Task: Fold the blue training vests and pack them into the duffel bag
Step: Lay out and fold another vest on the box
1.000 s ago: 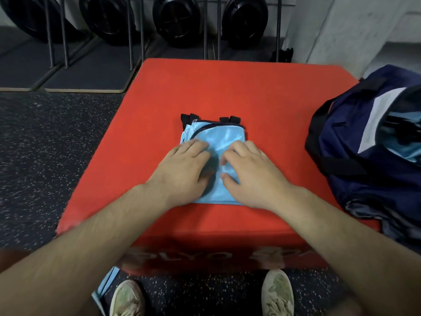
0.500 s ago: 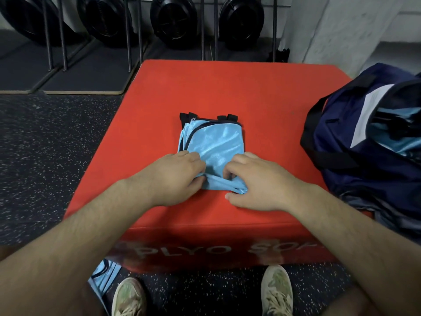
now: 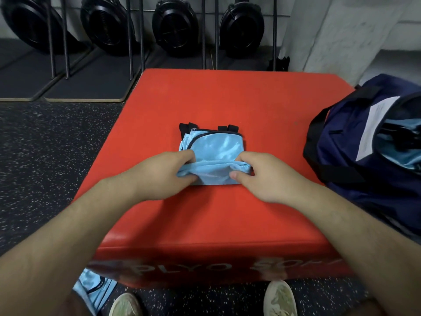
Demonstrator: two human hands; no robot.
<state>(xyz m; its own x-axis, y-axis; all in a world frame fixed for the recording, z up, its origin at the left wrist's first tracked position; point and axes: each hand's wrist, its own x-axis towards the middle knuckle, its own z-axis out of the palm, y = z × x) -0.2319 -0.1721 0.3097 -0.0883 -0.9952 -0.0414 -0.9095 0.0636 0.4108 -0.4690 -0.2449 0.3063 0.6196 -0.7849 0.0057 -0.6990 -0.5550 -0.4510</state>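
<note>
A dark speckled rubber floor (image 3: 45,167) fills the left side of the view. On it stands a red plyo box (image 3: 227,99), its flat top taking up the middle, with blurred white lettering along the near side. At the box's right edge sits a navy duffel bag (image 3: 337,160) with a white panel and black straps. Its mouth gapes, and light blue fabric (image 3: 398,153) shows inside. Along the far wall a row of black weight plates (image 3: 174,26) stands upright between metal bars.

A folded blue vest (image 3: 216,148) lies near the centre of the box top, well apart from the bag, with its black-trimmed straps pointing away from the person. Its near edge is lifted off the red surface and gathered into a roll.

The left hand (image 3: 159,173) grips the left end of that roll, fingers (image 3: 184,157) curled over the top and thumb beneath. The right hand (image 3: 266,176) grips the right end the same way, fingers (image 3: 245,159) bent over the cloth and thumb pressed against its near side.

A second blue vest (image 3: 95,290) hangs at the lower left, just beside the left forearm. Two pale shoes (image 3: 280,301) stand on the floor below the box.
</note>
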